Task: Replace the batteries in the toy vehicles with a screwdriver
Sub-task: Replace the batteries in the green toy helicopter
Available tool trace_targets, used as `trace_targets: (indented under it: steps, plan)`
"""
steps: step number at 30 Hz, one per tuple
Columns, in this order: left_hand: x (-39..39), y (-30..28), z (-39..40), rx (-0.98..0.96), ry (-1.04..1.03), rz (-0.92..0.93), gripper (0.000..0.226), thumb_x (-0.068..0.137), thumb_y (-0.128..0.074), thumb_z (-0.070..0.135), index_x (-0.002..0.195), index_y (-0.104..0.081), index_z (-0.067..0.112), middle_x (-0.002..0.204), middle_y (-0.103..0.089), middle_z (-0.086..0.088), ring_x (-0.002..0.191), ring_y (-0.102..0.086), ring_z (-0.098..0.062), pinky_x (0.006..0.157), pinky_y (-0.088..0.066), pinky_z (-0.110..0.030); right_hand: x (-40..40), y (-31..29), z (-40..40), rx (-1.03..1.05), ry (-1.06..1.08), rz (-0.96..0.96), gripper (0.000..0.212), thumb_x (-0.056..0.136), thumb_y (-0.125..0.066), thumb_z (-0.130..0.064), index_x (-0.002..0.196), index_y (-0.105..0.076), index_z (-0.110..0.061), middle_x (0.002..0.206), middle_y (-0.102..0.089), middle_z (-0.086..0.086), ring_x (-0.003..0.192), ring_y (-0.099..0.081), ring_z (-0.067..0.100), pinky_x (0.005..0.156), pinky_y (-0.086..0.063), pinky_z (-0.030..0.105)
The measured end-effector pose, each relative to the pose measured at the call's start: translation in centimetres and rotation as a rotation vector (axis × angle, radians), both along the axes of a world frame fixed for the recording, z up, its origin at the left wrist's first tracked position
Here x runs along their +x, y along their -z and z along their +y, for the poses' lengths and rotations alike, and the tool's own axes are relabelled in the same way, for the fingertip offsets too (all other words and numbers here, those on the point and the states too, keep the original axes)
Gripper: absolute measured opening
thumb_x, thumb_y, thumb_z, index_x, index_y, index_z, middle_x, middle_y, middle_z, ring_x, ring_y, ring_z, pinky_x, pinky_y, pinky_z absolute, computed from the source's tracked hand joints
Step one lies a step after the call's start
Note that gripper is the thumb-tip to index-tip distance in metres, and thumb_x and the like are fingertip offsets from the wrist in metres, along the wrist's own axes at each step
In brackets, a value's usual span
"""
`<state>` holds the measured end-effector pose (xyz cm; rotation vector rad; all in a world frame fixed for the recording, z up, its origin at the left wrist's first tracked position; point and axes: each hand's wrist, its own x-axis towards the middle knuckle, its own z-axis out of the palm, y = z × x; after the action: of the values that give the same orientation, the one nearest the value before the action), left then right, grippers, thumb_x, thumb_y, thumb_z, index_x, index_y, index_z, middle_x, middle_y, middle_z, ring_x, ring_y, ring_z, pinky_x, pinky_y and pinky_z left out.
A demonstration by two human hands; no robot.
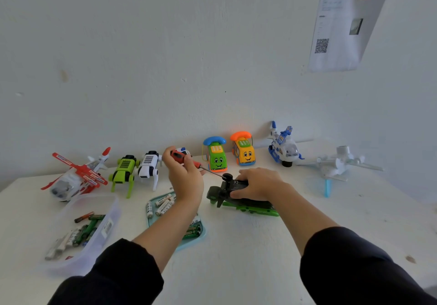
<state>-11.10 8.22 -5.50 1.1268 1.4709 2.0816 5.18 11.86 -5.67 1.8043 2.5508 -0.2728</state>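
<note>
At centre of the head view, left hand [186,177] grips the red-handled screwdriver [189,161], shaft angled toward 4 o'clock, tip at or very near the upturned underside of the dark green toy vehicle [238,195]. Right hand [256,184] lies over that toy, fingers bent, pinning it to the table [260,257].

Progress judged early: battery cover looks closed (screw itself too small to see), so unscrewing, swapping and reclosing remain. At 9 o'clock of the toy, teal tray [201,236] holds batteries; clear tub [104,229] at 8 o'clock holds more. Red helicopter [78,174], green robot dog [123,172], white robot dog [149,165], two phone cars and the blue-white plane [283,148] stand along the wall at 12 o'clock, whether serviced, cannot tell.
</note>
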Motion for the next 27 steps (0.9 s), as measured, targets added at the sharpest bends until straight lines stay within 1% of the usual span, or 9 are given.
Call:
trace_targets:
  steps: [4, 8, 9, 13, 18, 19, 23, 25, 27]
  plan:
    - [0.0, 0.2, 0.0, -0.058, -0.013, -0.061, 0.03, 0.1, -0.036, 0.007, 0.129, -0.035, 0.012, 0.095, -0.046, 0.006, 0.07, -0.055, -0.003, 0.047, -0.049, -0.011, -0.1, 0.0, -0.1, -0.002, 0.003, -0.002, 0.059, 0.079, -0.052, -0.067, 0.128, -0.052, -0.034, 0.135, -0.052, -0.007, 0.114, -0.051, 0.017, 0.086, -0.041, 0.033]
    - [0.1, 0.3, 0.0, -0.067, 0.025, -0.036, 0.029, 0.1, -0.036, 0.005, 0.127, -0.035, 0.014, 0.092, -0.046, 0.013, 0.071, -0.062, -0.014, 0.053, -0.056, -0.021, 0.0, -0.1, -0.1, 0.002, 0.006, 0.001, 0.058, 0.079, -0.052, -0.067, 0.128, -0.052, -0.035, 0.136, -0.051, -0.008, 0.115, -0.051, 0.017, 0.085, -0.041, 0.033]
    - [0.2, 0.3, -0.1, -0.064, 0.029, -0.026, 0.028, 0.1, -0.036, 0.005, 0.126, -0.035, 0.015, 0.092, -0.046, 0.013, 0.07, -0.063, -0.013, 0.054, -0.057, -0.023, 0.0, 0.0, -0.1, 0.003, 0.006, 0.003, 0.058, 0.079, -0.052, -0.067, 0.127, -0.052, -0.035, 0.136, -0.051, -0.008, 0.115, -0.051, 0.017, 0.084, -0.041, 0.033]
    - [0.4, 0.1, -0.4, -0.061, 0.017, 0.005, 0.026, 0.099, -0.037, 0.004, 0.122, -0.036, 0.018, 0.091, -0.043, 0.017, 0.06, -0.059, 0.011, 0.053, -0.055, -0.02, 0.0, 0.0, -0.1, 0.008, 0.006, 0.003, 0.057, 0.079, -0.053, -0.067, 0.127, -0.052, -0.035, 0.136, -0.051, -0.008, 0.115, -0.051, 0.017, 0.084, -0.04, 0.032]
    - [0.4, 0.1, -0.5, -0.06, 0.035, 0.016, 0.025, 0.099, -0.039, 0.005, 0.121, -0.037, 0.017, 0.092, -0.045, 0.013, 0.071, -0.063, -0.008, 0.059, -0.058, -0.03, 0.0, 0.1, -0.1, 0.011, 0.003, -0.002, 0.058, 0.079, -0.052, -0.067, 0.127, -0.052, -0.035, 0.136, -0.051, -0.008, 0.114, -0.051, 0.017, 0.084, -0.041, 0.033]
    - [0.4, 0.1, -0.5, -0.057, 0.036, 0.037, 0.026, 0.099, -0.039, 0.005, 0.123, -0.037, 0.015, 0.093, -0.046, 0.012, 0.072, -0.063, -0.011, 0.061, -0.058, -0.032, 0.0, 0.1, 0.0, 0.011, 0.002, -0.001, 0.058, 0.079, -0.052, -0.067, 0.127, -0.052, -0.035, 0.136, -0.051, -0.008, 0.114, -0.051, 0.017, 0.084, -0.041, 0.033]
    - [0.6, -0.1, -0.7, 0.012, 0.045, 0.242, 0.028, 0.098, -0.042, 0.005, 0.125, -0.038, 0.009, 0.091, -0.047, 0.009, 0.068, -0.061, 0.002, 0.063, -0.056, -0.026, 0.0, 0.1, 0.0, 0.01, 0.003, 0.0, 0.058, 0.08, -0.052, -0.067, 0.128, -0.051, -0.035, 0.136, -0.051, -0.008, 0.115, -0.051, 0.017, 0.082, -0.04, 0.032]
    - [0.6, -0.2, -0.9, 0.099, 0.107, 0.406, 0.026, 0.096, -0.044, 0.004, 0.119, -0.039, 0.017, 0.09, -0.049, 0.005, 0.075, -0.062, -0.008, 0.066, -0.058, -0.035, 0.0, 0.0, 0.1, 0.013, 0.002, 0.001, 0.058, 0.08, -0.052, -0.067, 0.128, -0.051, -0.035, 0.136, -0.051, -0.008, 0.115, -0.051, 0.017, 0.081, -0.039, 0.031]
    - [1.0, -0.4, -1.0, 0.143, 0.172, 0.572, 0.027, 0.096, -0.045, 0.005, 0.118, -0.041, 0.018, 0.091, -0.051, 0.002, 0.079, -0.061, -0.022, 0.07, -0.055, -0.043, 0.1, 0.0, 0.1, 0.018, -0.002, 0.005, 0.058, 0.08, -0.052, -0.067, 0.128, -0.051, -0.035, 0.136, -0.051, -0.008, 0.115, -0.051, 0.016, 0.08, -0.039, 0.031]
